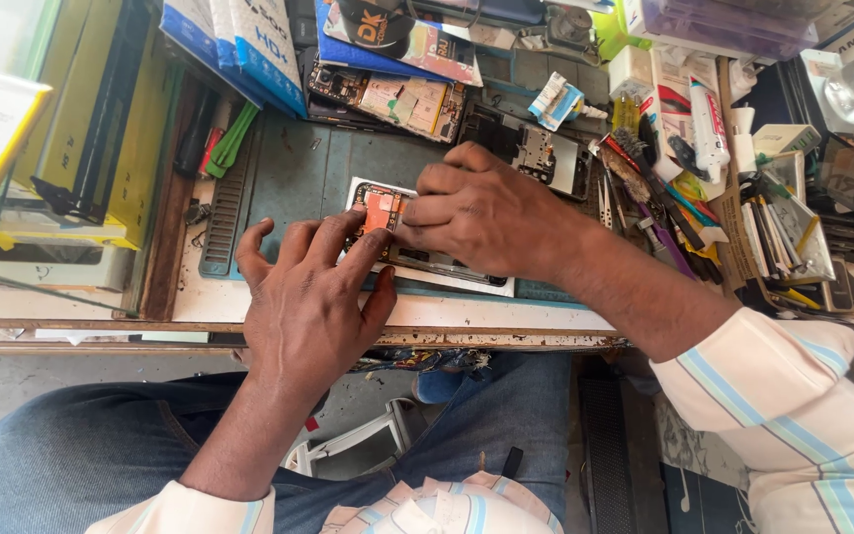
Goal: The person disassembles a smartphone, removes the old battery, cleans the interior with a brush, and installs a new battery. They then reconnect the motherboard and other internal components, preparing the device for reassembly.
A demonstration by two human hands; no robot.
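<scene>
My left hand [313, 297] and right hand [481, 213] fingers press flat on the opened, thin, fragile-looking phone with exposed orange board [384, 210]; I'd grip its edges.

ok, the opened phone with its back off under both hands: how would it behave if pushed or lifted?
The flat opened phone likely slides rather than rolls or tips, since it lies flat on the blue-grey work mat. It probably stays stiff, being a thin rigid slab. With its orange internals exposed, it looks fragile; the left hand and right hand both press on it.
</scene>
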